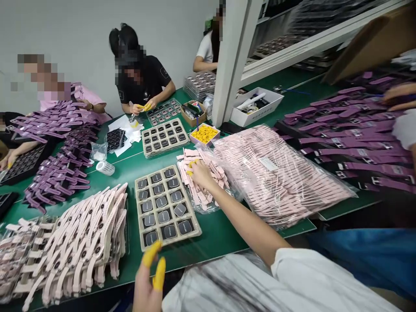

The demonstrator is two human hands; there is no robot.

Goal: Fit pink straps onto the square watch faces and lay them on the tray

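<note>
My right hand (200, 174) reaches over a loose pile of pink watch straps (203, 195), which lies on clear plastic. Yellow finger cots cover its fingertips, which are bent in a pinch at one strap in the pile. Near the table's front edge, my left hand (150, 275) is open, with thumb and finger apart in yellow cots and nothing between them. Between my hands sits a beige tray (140, 236) with square dark watch faces in its compartments; one watch face (180, 209) lies turned askew. A large clear bag (276, 177) of pink straps is right of the pile.
Stacked pale-pink watches (81, 242) lie at left, purple-strapped ones (61, 164) behind. Further back are a second tray (166, 151), a box of yellow finger cots (214, 138) and a white bin (251, 116) beside a post (229, 60). Co-workers (143, 82) sit opposite. Purple straps (354, 130) spread at right.
</note>
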